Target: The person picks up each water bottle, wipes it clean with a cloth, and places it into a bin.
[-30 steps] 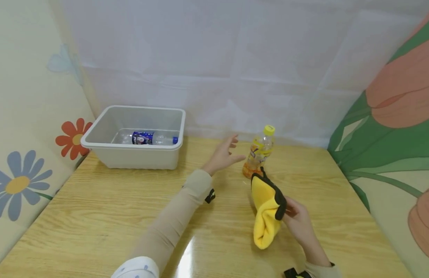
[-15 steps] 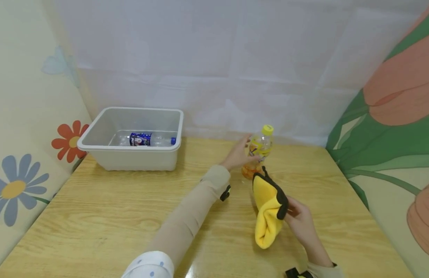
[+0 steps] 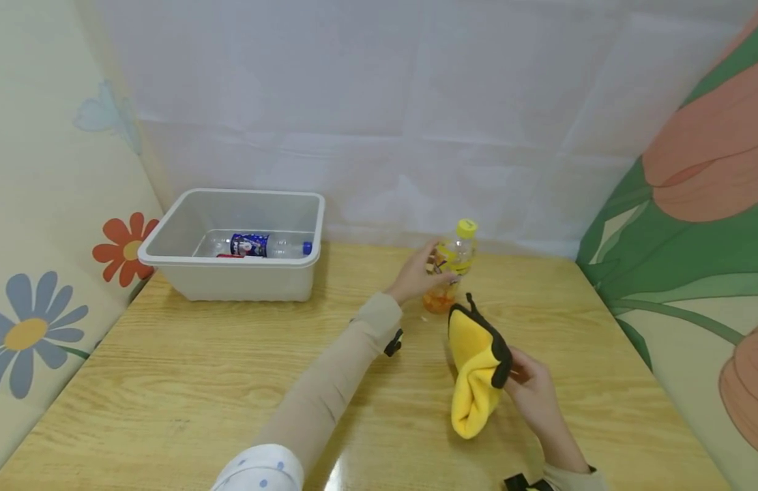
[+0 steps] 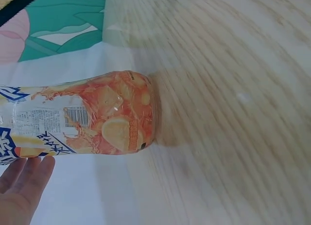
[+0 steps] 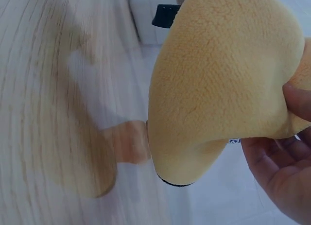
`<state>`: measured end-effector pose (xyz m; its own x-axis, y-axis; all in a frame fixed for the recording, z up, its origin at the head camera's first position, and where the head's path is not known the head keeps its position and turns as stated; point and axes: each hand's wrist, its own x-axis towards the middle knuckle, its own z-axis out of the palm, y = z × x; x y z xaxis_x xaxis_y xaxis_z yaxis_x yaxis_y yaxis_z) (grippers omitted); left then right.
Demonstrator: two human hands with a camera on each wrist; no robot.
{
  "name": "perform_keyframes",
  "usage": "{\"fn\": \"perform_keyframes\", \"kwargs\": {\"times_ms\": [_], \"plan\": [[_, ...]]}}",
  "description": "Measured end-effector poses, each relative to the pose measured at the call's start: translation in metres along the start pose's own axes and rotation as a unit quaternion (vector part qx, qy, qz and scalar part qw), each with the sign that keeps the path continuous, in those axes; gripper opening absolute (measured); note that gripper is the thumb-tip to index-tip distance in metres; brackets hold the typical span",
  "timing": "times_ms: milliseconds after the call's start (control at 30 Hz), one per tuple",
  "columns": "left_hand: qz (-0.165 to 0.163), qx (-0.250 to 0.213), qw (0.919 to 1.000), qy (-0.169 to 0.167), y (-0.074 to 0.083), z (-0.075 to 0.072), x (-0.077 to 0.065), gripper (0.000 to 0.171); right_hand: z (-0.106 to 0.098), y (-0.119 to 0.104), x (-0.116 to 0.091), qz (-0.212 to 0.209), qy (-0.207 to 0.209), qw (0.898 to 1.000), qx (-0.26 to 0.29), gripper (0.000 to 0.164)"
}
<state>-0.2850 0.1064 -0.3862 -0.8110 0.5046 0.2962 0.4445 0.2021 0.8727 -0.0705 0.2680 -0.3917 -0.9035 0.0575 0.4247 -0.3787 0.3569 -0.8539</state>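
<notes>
Toward the back of the table, my left hand [image 3: 417,275] grips a clear plastic drink bottle [image 3: 457,258] with a yellow cap. In the left wrist view, fingertips [image 4: 44,169] lie against the label of the bottle [image 4: 112,113], which carries orange-slice pictures and a barcode. The bottle's base is right at the wood surface. My right hand [image 3: 531,385] pinches a folded yellow cloth [image 3: 473,382] with black edging, held up in front of the bottle. The right wrist view shows the fleecy cloth [image 5: 223,74] between thumb and fingers, hiding most of the bottle.
A light grey plastic bin [image 3: 250,283] stands at the back left. Inside it lie an empty bottle [image 3: 250,245] with a blue label and something small and red [image 3: 230,256]. A white backdrop [image 3: 379,136] closes off the table's far edge.
My left hand has reached right and closed around the yellow-capped bottle, which has shifted slightly left. The right hand with the cloth has hardly moved.
</notes>
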Motion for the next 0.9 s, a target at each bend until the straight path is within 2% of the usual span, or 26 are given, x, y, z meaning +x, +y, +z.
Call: {"fn": "perform_keyframes", "kwargs": {"times_ms": [133,267,567,900], "plan": [[0.009,-0.007,0.9999,0.002,0.002,-0.006,-0.009,0.073,-0.001,0.0,0.0,0.001,0.003,1.0,0.009,0.042],[0.024,0.013,0.9996,-0.001,0.006,-0.012,-0.019,0.071,-0.001,-0.001,-0.001,0.006,0.005,1.0,0.013,0.045],[0.017,0.035,0.9992,-0.01,0.021,-0.027,-0.038,0.072,0.0,-0.002,-0.002,0.02,0.009,1.0,-0.008,0.039],[0.045,0.06,0.9971,-0.014,0.03,-0.042,-0.057,0.07,-0.001,-0.001,-0.001,-0.004,0.013,1.0,0.028,0.052]]}}
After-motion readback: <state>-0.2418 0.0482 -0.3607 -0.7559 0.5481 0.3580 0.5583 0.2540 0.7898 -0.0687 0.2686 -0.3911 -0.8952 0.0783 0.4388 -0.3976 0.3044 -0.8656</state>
